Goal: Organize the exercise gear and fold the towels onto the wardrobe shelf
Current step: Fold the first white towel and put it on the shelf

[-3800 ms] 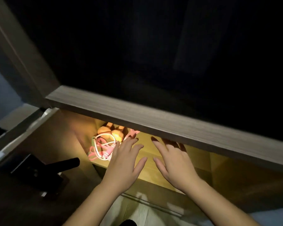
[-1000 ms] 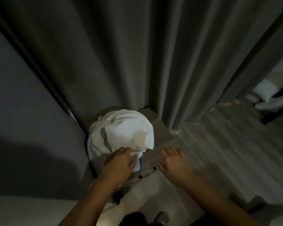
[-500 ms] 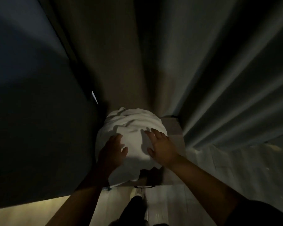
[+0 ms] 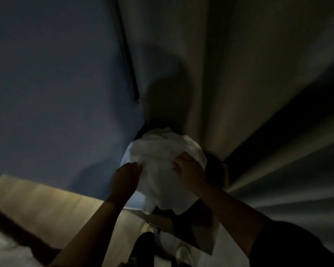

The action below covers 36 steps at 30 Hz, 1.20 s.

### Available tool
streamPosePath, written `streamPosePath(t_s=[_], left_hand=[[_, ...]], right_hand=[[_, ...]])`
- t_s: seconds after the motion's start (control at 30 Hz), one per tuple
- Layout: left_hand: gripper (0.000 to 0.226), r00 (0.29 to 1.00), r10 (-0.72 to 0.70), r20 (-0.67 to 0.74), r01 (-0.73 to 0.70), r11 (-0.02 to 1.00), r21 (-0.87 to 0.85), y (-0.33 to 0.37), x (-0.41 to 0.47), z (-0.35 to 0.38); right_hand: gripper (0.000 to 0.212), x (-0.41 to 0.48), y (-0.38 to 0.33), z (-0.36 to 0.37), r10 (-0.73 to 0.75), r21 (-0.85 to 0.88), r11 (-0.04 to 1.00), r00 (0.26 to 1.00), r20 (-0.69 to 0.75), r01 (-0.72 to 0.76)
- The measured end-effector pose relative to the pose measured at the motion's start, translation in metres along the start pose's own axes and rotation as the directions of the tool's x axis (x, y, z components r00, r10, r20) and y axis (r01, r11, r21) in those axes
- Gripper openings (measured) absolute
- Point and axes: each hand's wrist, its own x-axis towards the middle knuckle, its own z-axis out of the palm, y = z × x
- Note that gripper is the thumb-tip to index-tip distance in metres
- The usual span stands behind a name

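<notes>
A grey curtain (image 4: 229,74) fills the upper right in long folds, and a dim blue-grey wall (image 4: 56,83) stands to the left of the curtain. Close against the curtain's lower folds sits a crumpled white towel (image 4: 162,149) in a rounded heap. The right hand (image 4: 189,170) has its grip bunched on a fold of the towel. The left hand (image 4: 126,178) touches the towel's side farther from the curtain, grip loose, fingers fairly straight.
</notes>
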Motion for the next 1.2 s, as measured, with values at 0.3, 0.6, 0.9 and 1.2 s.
streamPosePath(t_s=[0.3, 0.6, 0.9, 1.2], left_hand=[[0.031, 0.935, 0.095, -0.340, -0.206, 0.929, -0.306, 0.095, -0.032, -0.094], [0.016, 0.839, 0.152, -0.522, -0.371, 0.862, -0.345, 0.180, -0.028, -0.221], [0.061, 0.875, 0.168, -0.455, -0.353, 0.864, -0.360, 0.201, -0.054, -0.227], [0.033, 0.616, 0.123, -0.778, -0.536, 0.790, -0.300, 0.268, -0.065, -0.334]], right_hand=[[0.019, -0.026, -0.036, -0.096, -0.224, 0.261, 0.925, 0.950, -0.217, 0.277], [0.020, -0.042, -0.126, -0.226, -0.237, 0.431, 0.739, 0.799, -0.552, 0.517], [0.017, -0.063, -0.220, -0.315, -0.437, 0.332, 0.581, 0.629, -0.643, 0.743], [0.025, -0.061, -0.184, -0.281, -0.540, 0.573, 0.541, 0.777, -0.324, 0.616]])
